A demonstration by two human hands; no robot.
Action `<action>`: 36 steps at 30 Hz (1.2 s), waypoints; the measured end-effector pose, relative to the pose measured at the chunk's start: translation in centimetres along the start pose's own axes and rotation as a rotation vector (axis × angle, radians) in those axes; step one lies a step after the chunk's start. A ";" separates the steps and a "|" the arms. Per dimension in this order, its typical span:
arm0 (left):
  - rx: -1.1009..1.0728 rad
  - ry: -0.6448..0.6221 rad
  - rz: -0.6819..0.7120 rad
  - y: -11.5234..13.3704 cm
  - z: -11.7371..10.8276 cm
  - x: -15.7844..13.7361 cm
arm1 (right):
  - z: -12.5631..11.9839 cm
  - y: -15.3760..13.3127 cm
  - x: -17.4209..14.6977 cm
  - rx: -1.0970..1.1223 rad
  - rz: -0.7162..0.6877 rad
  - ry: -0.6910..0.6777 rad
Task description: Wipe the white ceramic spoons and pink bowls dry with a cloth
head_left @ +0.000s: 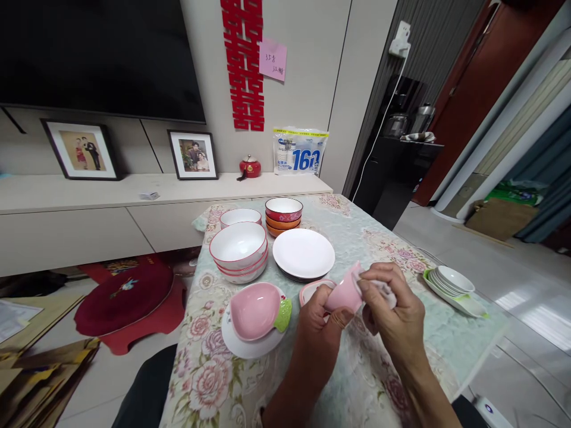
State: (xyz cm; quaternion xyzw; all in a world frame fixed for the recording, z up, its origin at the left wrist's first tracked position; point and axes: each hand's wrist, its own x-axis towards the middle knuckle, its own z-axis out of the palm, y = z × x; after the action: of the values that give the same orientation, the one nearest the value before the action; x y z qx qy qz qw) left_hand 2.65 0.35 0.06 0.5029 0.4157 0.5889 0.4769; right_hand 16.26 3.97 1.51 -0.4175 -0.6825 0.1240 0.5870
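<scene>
My left hand (317,336) is wrapped around a pink cup (344,294), tilted with its mouth toward the right. My right hand (401,312) pinches a whitish cloth (384,290) against the cup's rim; part of the cloth is hidden by the fingers. Just behind the cup sits a small pink-rimmed dish (307,292), partly covered by my left hand. Left of my hands, a pink bowl (255,310) with a green leaf-shaped handle rests on a white plate (236,346). Beyond it stand stacked white bowls with red rims (238,245) and a stack of white plates (304,252).
Red and orange bowls (284,219) are stacked near the table's far end, beside another red-rimmed bowl (241,216). Small white dishes (451,279) lie on a green-edged plate at the right. A red stool (127,297) stands left of the flowered tablecloth (209,380).
</scene>
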 end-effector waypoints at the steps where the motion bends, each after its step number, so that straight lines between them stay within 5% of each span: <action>1: 0.009 0.009 0.009 0.0 -0.1 0.0 | 0.0 -0.5 -0.1 -0.023 -0.077 -0.065; 5: 0.164 0.037 0.055 -0.3 -0.2 -0.2 | -0.2 -1.5 0.1 -0.078 -0.210 -0.158; 10: 0.186 -0.042 0.023 -0.5 0.3 -0.5 | -0.5 1.0 0.5 0.045 0.276 0.102; 13: 0.059 -0.034 -0.001 -0.6 0.3 -0.4 | -0.2 2.2 0.3 0.153 0.498 0.123; 15: -0.033 0.000 -0.016 -0.7 0.2 -0.2 | 0.0 2.0 0.1 0.167 0.447 0.080; 22: -0.069 0.185 -0.070 -1.7 -0.4 0.3 | -0.1 0.0 0.4 0.049 -0.140 -0.313; 29: -0.061 0.146 -0.060 -2.0 0.0 0.1 | -0.7 2.3 1.0 0.083 0.013 -0.180; 36: -0.033 0.193 -0.004 -2.0 -0.4 0.2 | -0.7 0.4 0.7 0.069 -0.095 -0.341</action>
State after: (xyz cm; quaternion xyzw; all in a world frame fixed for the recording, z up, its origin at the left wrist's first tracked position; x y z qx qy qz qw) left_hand 2.58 0.91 -1.93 0.4349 0.4510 0.6405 0.4442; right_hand 17.05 4.49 1.92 -0.3371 -0.7865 0.1885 0.4819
